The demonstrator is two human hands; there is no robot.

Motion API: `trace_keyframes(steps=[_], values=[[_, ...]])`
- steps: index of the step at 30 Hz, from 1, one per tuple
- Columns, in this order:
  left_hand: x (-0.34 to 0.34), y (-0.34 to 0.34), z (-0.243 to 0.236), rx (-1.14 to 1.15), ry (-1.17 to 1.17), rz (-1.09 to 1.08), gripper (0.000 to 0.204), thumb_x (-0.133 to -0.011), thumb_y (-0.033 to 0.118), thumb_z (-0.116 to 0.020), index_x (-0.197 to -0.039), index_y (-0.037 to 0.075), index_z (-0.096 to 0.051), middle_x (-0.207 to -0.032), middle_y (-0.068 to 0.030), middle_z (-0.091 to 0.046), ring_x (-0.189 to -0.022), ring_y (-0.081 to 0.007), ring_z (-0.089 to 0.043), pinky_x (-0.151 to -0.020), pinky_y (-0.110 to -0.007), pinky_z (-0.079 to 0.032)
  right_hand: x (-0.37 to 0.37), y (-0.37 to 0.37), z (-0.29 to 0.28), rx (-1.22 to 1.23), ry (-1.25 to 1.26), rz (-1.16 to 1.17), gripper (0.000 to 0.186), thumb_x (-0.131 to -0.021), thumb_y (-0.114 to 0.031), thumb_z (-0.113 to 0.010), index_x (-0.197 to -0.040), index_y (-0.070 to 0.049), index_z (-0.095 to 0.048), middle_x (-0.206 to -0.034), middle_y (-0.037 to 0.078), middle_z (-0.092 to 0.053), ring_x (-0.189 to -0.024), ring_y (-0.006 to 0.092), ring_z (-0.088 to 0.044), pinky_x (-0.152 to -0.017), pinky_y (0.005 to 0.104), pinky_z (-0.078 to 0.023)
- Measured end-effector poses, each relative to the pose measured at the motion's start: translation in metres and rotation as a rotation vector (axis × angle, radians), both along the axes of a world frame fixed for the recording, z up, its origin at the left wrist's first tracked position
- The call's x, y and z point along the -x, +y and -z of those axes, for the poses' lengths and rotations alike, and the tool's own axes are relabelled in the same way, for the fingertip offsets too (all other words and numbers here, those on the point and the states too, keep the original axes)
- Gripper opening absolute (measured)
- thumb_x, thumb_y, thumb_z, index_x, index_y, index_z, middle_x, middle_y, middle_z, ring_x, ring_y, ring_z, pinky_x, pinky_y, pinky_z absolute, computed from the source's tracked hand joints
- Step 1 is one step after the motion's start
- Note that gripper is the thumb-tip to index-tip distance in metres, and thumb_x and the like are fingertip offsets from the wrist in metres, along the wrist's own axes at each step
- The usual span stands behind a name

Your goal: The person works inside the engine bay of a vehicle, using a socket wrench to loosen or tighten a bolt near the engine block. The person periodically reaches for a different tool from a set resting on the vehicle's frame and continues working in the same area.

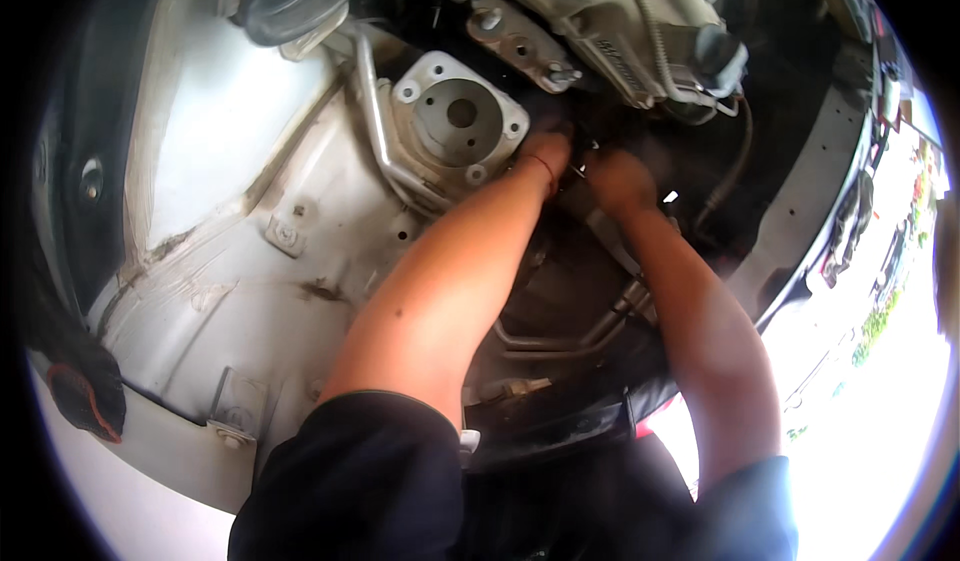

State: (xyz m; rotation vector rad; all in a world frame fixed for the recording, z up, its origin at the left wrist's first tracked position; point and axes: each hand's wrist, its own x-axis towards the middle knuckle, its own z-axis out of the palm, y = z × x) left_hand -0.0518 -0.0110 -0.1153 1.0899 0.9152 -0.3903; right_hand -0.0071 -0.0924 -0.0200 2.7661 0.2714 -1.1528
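Note:
Both my arms reach down into a car's engine bay. My left hand (547,148), with a thin red cord at the wrist, is beside a light metal plate (512,121) with a large round opening. Its fingers disappear into the dark gap below the engine, so their grip is hidden. Close to its right, my right hand (620,181) looks curled closed and is slightly blurred. A short shiny metal piece (578,171) shows between the two hands; I cannot make out what it belongs to. Above them sits a bracket with bolts (520,51).
The engine (590,21) fills the top right, with a hose (742,161) hanging beside it. A metal pipe (372,111) bends around the plate's left side, and another pipe (560,344) crosses below my hands. White inner body panels (220,291) lie left; the front edge (560,431) is nearest me.

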Motion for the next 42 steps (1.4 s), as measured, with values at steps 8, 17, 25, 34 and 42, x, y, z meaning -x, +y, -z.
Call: trace_keyframes(steps=[8, 17, 25, 34, 42], values=[[-0.011, -0.007, 0.01, 0.298, 0.002, -0.027, 0.031, -0.084, 0.023, -0.051, -0.109, 0.005, -0.052, -0.101, -0.0122, -0.057, -0.09, -0.0245, -0.055, -0.076, -0.036, -0.046, 0.0, 0.002, -0.033, -0.082, 0.108, 0.006, 0.023, -0.072, -0.015, -0.053, -0.088, -0.005, -0.066, -0.094, 0.017, -0.063, -0.091, 0.0299, -0.061, -0.077, 0.0372, -0.049], [0.008, 0.0, 0.051, -0.917, -0.597, 1.278, 0.045, -0.074, 0.021, -0.056, -0.116, 0.009, -0.049, -0.114, -0.0152, -0.054, -0.104, -0.0298, -0.052, -0.087, -0.039, -0.043, 0.003, 0.014, -0.049, -0.235, 0.171, -0.161, 0.021, -0.072, -0.012, -0.051, -0.084, -0.001, -0.064, -0.092, 0.02, -0.062, -0.089, 0.0317, -0.06, -0.076, 0.0378, -0.049], [0.003, 0.023, 0.017, -0.916, -0.588, 1.279, 0.027, -0.075, 0.029, -0.054, -0.093, 0.011, -0.064, -0.102, -0.013, -0.061, -0.096, -0.0253, -0.059, -0.08, -0.037, -0.047, 0.011, 0.028, -0.067, -0.361, 0.009, -0.065, 0.021, -0.076, -0.009, -0.047, -0.088, 0.001, -0.06, -0.088, 0.021, -0.062, -0.083, 0.0339, -0.061, -0.072, 0.0397, -0.05], [-0.019, -0.007, -0.014, -0.68, -0.461, 1.37, 0.028, -0.074, 0.029, -0.057, -0.094, 0.009, -0.061, -0.102, -0.0131, -0.061, -0.095, -0.0239, -0.058, -0.076, -0.035, -0.047, -0.002, -0.026, 0.001, -0.166, 0.257, -0.372, 0.026, -0.08, -0.019, -0.043, -0.087, -0.005, -0.064, -0.101, 0.017, -0.061, -0.093, 0.0302, -0.06, -0.075, 0.0398, -0.049], [-0.001, 0.004, 0.046, -0.176, -0.153, 0.77, 0.026, -0.079, 0.025, -0.056, -0.095, 0.004, -0.058, -0.093, -0.0141, -0.061, -0.084, -0.0273, -0.058, -0.072, -0.037, -0.048, 0.018, -0.016, -0.01, -0.126, -0.155, -0.259, 0.021, -0.076, -0.019, -0.049, -0.079, -0.007, -0.066, -0.086, 0.012, -0.064, -0.079, 0.0267, -0.063, -0.065, 0.039, -0.052]])
